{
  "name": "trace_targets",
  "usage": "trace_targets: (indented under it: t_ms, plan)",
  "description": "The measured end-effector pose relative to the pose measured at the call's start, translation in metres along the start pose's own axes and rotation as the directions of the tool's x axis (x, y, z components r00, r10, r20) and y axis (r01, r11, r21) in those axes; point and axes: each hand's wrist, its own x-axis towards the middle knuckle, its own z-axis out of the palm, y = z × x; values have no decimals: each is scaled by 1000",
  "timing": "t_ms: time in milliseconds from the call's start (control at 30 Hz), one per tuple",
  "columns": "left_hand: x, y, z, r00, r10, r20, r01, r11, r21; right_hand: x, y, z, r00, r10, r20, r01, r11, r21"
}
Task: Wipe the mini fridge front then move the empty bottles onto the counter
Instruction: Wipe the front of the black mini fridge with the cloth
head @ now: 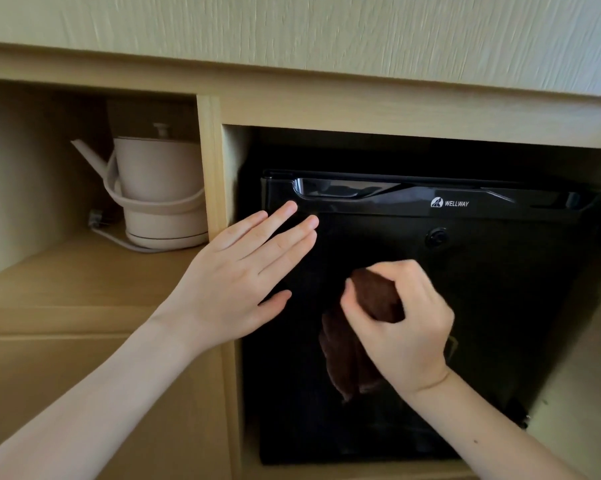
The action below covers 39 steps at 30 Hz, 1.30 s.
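A black mini fridge (493, 289) with a white WELLWAY logo sits inside a wooden cabinet niche, its door closed. My right hand (399, 323) grips a dark brown cloth (347, 355) against the middle of the door; part of the cloth hangs down below my fingers. My left hand (236, 275) lies flat with straight fingers on the door's upper left part, fingertips just below the recessed handle (330, 188). No bottles are in view.
A white electric kettle (160, 188) on its base stands on the open wooden shelf (67, 268) left of the fridge, with its cord trailing beside it. A wooden divider (211, 161) separates shelf and fridge niche. The counter edge (292, 81) runs above.
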Motion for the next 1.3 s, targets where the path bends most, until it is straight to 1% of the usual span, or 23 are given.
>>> trace_targets:
  t_ms: [67,100,167,233,300,367,433,500,567,633,733,833,967,1033,1067,1100,1167,1200,1233,1300]
  plan:
    - [-1,1,1,1000,4,-6,-4,1000,-15,25,0,-4,993,-1,-118,3,1000,20]
    - [-1,0,2,1000,11,-10,-12,1000,-16,33,0,-2,989,1,-148,3,1000,23]
    - [-2,-2,2,1000,25,-17,-25,1000,-14,33,-4,9,988,25,-153,-23,1000,16]
    - [-3,-3,3,999,31,-26,-31,999,-13,14,-8,23,995,15,-96,-15,1000,-8]
    - [-2,-3,4,999,36,-26,-36,999,-3,-14,-10,31,999,-33,22,34,999,-14]
    - [-3,-2,4,999,33,-20,-33,999,4,-36,-10,30,988,-66,141,66,998,0]
    - [-3,-1,3,999,20,-26,-20,1000,0,-40,-11,25,981,-69,183,65,998,26]
    - [-2,1,2,999,12,-30,-12,1000,-14,-26,-12,18,991,-31,129,21,997,79]
    - [-4,2,2,999,11,-34,-11,1000,-21,-2,-10,8,1000,-12,14,11,994,105]
    - [-8,2,3,999,26,-27,-26,1000,-10,18,-7,2,998,-27,-63,31,997,66]
    - [-12,1,4,999,38,-30,-39,999,-8,23,-4,12,998,-19,-67,18,1000,-15]
    - [-11,1,4,999,39,-31,-39,999,-2,-4,-4,26,997,-70,11,71,995,-64]
    - [-11,2,3,999,30,-13,-30,1000,5,-49,0,20,969,-104,224,114,993,-35]
    - [-10,3,2,1000,21,-11,-21,1000,-4,-54,1,14,959,-94,266,99,995,-6]
    - [-10,3,2,1000,16,-8,-16,1000,-12,-50,0,11,965,-47,259,44,999,20]
    - [-9,4,1,1000,12,-1,-12,1000,-19,-44,-3,7,972,29,235,-41,998,45]
    - [-11,5,2,1000,12,18,-12,1000,-25,-28,-7,-3,972,179,150,-192,979,76]
    - [-11,5,3,1000,15,25,-15,1000,-23,-19,-8,-10,972,209,111,-219,972,85]
    - [-12,5,3,999,19,29,-18,1000,-20,-9,-8,-16,976,204,77,-210,974,88]
    - [-10,6,4,999,22,23,-21,1000,-18,9,-8,-24,989,149,-2,-148,986,71]
